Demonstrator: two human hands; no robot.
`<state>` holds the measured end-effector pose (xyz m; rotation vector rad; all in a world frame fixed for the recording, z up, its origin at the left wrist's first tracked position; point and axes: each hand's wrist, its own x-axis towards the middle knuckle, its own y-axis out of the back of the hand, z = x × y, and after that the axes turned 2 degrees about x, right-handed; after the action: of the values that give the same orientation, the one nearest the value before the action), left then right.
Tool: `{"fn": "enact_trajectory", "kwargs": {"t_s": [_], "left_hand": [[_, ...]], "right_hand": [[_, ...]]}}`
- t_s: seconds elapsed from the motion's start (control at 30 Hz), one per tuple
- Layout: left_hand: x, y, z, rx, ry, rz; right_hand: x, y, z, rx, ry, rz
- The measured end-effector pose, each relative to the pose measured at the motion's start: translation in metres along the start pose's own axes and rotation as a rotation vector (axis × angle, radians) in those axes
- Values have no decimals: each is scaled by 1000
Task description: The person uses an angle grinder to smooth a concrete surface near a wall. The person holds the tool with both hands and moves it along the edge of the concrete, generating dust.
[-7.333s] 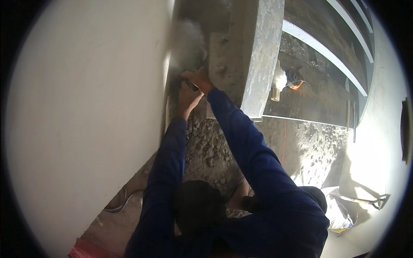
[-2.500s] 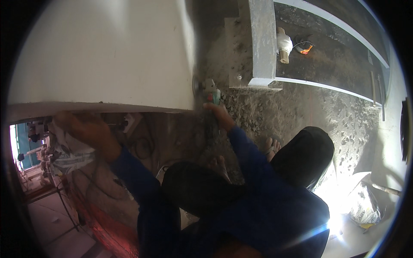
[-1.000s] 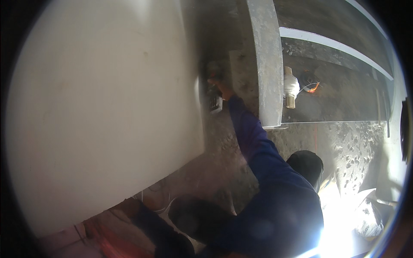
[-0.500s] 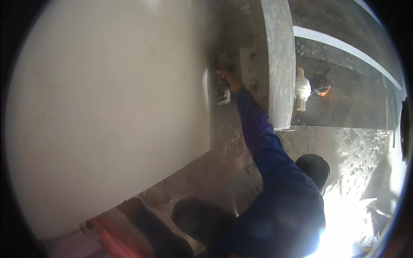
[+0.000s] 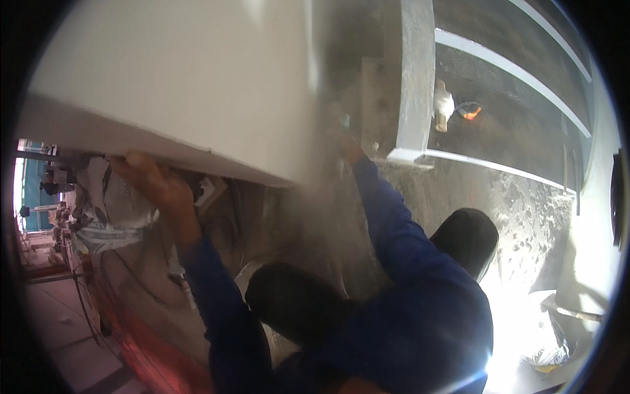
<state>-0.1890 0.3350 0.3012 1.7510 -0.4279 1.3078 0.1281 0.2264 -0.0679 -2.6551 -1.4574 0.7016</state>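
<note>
A large off-white panel (image 5: pixel 184 79) fills the upper left, its lower edge slanting across the view. My left hand (image 5: pixel 157 187) is at that edge, its fingers curled against the underside. My right hand (image 5: pixel 348 144) reaches forward beside the panel's right side and is partly veiled by grey dust. It is closed around a hand-held power tool (image 5: pixel 344 121), of which only a faint greenish spot shows; the rest is lost in dust and blur.
A grey upright board (image 5: pixel 416 79) stands right of my right hand. Beyond it lie a white wrapped fitting (image 5: pixel 443 108) and an orange piece (image 5: pixel 470 113). Crumpled plastic bags (image 5: pixel 115 223) are under the panel at left, near red sheeting (image 5: pixel 144 354). Another bag (image 5: pixel 551 341) sits lower right.
My left hand has come up to the panel's lower edge. The panel edge appears higher in view, showing its underside. Dust has thickened around my right hand and hides the tool.
</note>
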Motion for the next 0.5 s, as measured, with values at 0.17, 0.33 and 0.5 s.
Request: {"fn": "enact_trajectory", "kwargs": {"t_s": [0.17, 0.33, 0.5], "left_hand": [[11, 3, 19, -393, 470, 24], [23, 5, 27, -548, 539, 47], [25, 5, 30, -545, 498, 57]], "right_hand": [[-65, -5, 28, 74, -95, -50], [-103, -17, 44, 104, -138, -70], [-131, -24, 53, 146, -166, -75]]}}
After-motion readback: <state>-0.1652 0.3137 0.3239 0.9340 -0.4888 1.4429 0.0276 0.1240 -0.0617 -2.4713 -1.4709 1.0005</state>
